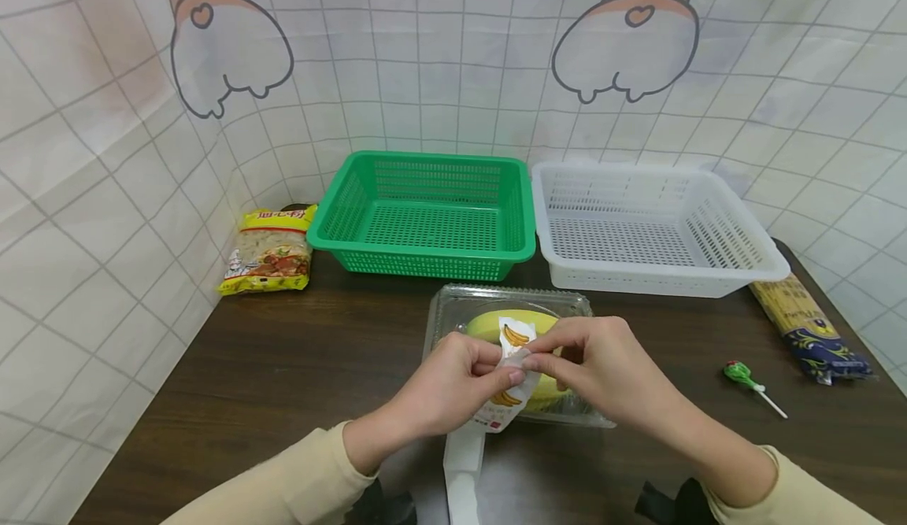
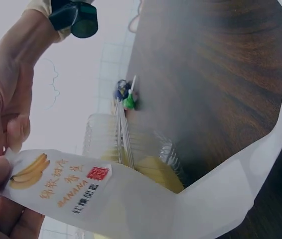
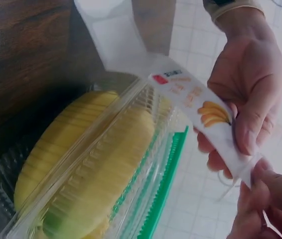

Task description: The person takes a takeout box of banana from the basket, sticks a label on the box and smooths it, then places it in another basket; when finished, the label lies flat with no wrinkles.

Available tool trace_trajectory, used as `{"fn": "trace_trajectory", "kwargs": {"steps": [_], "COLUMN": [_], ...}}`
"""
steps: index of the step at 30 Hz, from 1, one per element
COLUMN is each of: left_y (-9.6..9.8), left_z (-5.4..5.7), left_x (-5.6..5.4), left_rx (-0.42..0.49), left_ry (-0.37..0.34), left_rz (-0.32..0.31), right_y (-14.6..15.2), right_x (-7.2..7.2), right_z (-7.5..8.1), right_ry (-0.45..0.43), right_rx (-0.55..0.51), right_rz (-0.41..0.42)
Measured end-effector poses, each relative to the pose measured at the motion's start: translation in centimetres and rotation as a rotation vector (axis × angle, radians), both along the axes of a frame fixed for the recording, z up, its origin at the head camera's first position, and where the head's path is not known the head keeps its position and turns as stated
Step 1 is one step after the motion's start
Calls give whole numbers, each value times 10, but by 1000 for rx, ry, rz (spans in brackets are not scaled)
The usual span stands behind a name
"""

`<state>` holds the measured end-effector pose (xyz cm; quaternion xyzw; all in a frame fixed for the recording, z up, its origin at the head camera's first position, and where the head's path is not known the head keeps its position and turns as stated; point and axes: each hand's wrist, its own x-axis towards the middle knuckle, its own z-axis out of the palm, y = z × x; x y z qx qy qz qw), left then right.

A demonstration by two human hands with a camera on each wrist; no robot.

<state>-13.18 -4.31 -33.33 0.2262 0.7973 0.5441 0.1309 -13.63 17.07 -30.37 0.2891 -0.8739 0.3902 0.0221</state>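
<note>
A white label strip point(image 1: 498, 416) printed with bananas is between my two hands, above a clear plastic box point(image 1: 437, 328). My left hand point(image 1: 449, 383) grips the strip between thumb and fingers. With thumb and fingertips, my right hand point(image 1: 609, 364) pinches the strip's upper end. The printed label point(image 2: 66, 181) faces the left wrist view, and plain white backing point(image 2: 215, 199) trails from it in a curve toward the person. Yellow bananas point(image 3: 101, 169) lie inside the box, partly hidden by the hands in the head view.
A green basket point(image 1: 422, 256) and a white basket point(image 1: 666, 275) stand at the back. To the left lies a yellow food packet point(image 1: 269, 249). On the right are a green-wrapped lollipop point(image 1: 740, 373) and a bag of pasta point(image 1: 808, 328).
</note>
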Motion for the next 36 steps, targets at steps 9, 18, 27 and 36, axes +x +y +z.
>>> {"fn": "trace_trajectory", "kwargs": {"steps": [9,18,27,36], "left_y": [-2,-6,-8,-33], "left_z": [-2,-4,-2,-16], "left_x": [-1,0,1,2], "left_rx": [-13,-23,-41,-149], "left_ry": [-20,-62,-95,-124], "left_rz": [-57,-92,-103,-89], "right_y": [5,12,19,64], "right_x": [-3,-6,-10,-30], "right_z": [4,1,-1,8], "right_ry": [-27,-123,-160,-152], "right_rx": [101,83,59,46], "right_rz": [-16,-7,-17,-242]}}
